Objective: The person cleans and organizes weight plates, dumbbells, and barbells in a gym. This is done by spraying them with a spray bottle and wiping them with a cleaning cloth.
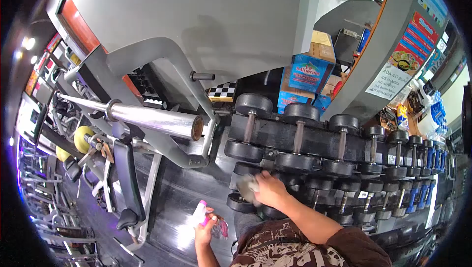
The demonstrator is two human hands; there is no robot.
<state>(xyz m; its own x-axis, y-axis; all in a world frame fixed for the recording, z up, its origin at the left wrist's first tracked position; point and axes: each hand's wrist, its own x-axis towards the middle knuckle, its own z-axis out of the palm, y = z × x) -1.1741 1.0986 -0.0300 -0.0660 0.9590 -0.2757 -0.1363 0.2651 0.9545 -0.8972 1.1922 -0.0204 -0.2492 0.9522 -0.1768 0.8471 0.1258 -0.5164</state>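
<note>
My right hand is closed on a pale cloth, which lies over a dumbbell at the left end of the rack's lower row. The cloth is slightly blurred. My left hand is wrapped round a clear spray bottle with a pink top, held low in front of the glossy dark floor. Part of the bottle is hidden by my fingers. Just above my right hand, a large black dumbbell rests on the upper row.
Smaller dumbbells, some with blue parts, continue to the right. A bench and a machine with a thick chrome bar stand at the left. Blue cartons are stacked behind the rack, beside a grey pillar.
</note>
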